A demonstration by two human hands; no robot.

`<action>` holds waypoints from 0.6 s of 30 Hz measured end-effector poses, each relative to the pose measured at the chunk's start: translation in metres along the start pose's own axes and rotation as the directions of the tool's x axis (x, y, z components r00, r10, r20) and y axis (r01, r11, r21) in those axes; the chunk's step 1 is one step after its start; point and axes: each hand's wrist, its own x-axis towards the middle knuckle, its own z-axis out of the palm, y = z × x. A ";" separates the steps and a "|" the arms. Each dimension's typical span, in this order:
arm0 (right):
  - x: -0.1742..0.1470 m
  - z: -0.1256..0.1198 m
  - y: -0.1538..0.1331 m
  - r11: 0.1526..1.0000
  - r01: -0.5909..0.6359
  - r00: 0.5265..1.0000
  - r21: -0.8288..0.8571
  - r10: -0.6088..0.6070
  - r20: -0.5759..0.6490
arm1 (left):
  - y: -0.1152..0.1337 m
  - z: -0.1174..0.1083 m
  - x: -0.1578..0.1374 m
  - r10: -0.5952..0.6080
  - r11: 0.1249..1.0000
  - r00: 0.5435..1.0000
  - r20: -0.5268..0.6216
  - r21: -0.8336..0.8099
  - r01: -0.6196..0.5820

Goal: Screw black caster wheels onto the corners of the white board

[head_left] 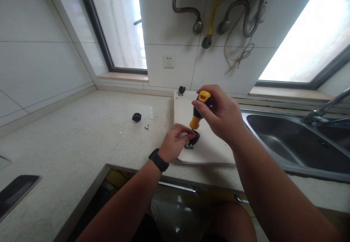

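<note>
My right hand (220,112) is closed around the yellow and black handle of a screwdriver (195,121), which points down. Its shaft runs to a black caster wheel (194,138) with a metal plate, near the front left corner of a white board (210,150). My left hand (176,141), with a dark watch on the wrist, pinches at the screwdriver's shaft just above the caster; whether a screw is between the fingertips is hidden. Another caster (181,90) stands at the board's back left corner. A loose caster (136,117) lies on the counter beside several small screws (147,127).
The board rests on a speckled stone counter (82,132). A steel sink (287,136) with a tap (325,108) is on the right. Hoses (216,8) hang on the tiled wall by a socket (168,61). A counter cut-out (109,183) lies in front.
</note>
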 end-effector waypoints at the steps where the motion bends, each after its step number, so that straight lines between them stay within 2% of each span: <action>1: -0.002 0.000 0.001 1.000 -0.008 1.000 0.005 0.008 0.005 | -0.001 0.000 0.000 -0.002 1.000 1.000 0.006 -0.004 0.002; 5: -0.016 -0.001 -0.002 1.000 -0.021 0.999 0.021 0.021 0.029 | -0.003 -0.001 -0.004 -0.001 1.000 0.999 0.033 -0.028 0.002; 9: -0.036 -0.001 -0.008 0.998 0.045 0.999 0.043 -0.046 0.028 | -0.008 -0.006 -0.014 -0.005 0.997 0.992 0.124 -0.076 0.015; 12: -0.051 0.000 -0.011 0.996 0.082 0.994 0.045 -0.085 0.075 | -0.014 -0.010 -0.022 -0.038 0.995 0.980 0.194 -0.080 0.055; 16: -0.063 -0.007 -0.017 0.993 0.056 0.991 0.103 -0.068 0.115 | -0.015 -0.013 -0.027 -0.031 0.999 0.975 0.222 -0.035 0.039; 18: -0.066 -0.013 -0.019 0.985 0.013 0.982 0.173 -0.045 0.183 | -0.014 -0.014 -0.027 -0.003 0.999 0.974 0.226 -0.045 0.013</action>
